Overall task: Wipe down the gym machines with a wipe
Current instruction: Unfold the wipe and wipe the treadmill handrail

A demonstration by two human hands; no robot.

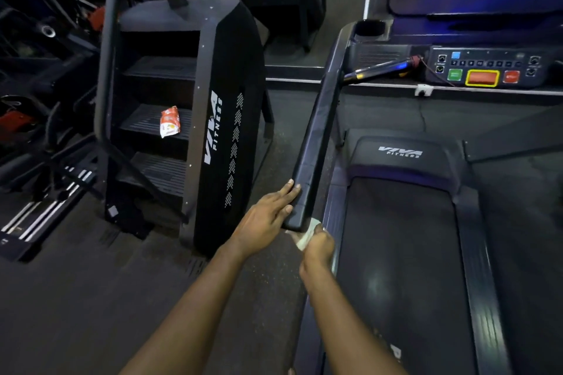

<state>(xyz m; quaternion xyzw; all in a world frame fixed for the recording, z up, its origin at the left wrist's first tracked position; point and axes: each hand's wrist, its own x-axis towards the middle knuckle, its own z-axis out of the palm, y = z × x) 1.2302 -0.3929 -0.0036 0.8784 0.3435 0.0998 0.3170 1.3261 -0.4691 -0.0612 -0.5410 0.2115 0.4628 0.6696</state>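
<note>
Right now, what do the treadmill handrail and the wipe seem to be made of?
The handrail: probably smooth plastic or vinyl cover, black, semi-gloss; light reflects softly and seams show. The wipe: likely thin paper or nonwoven cloth, white, matte; it bunches in the right hand.

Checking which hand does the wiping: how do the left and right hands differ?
The left hand lies flat, fingers straight, against the outer side of the handrail; the right hand is curled just below the rail's near end. The left hand holds nothing; the right hand grips the white wipe. Both are at the near end of the same handrail.
</note>
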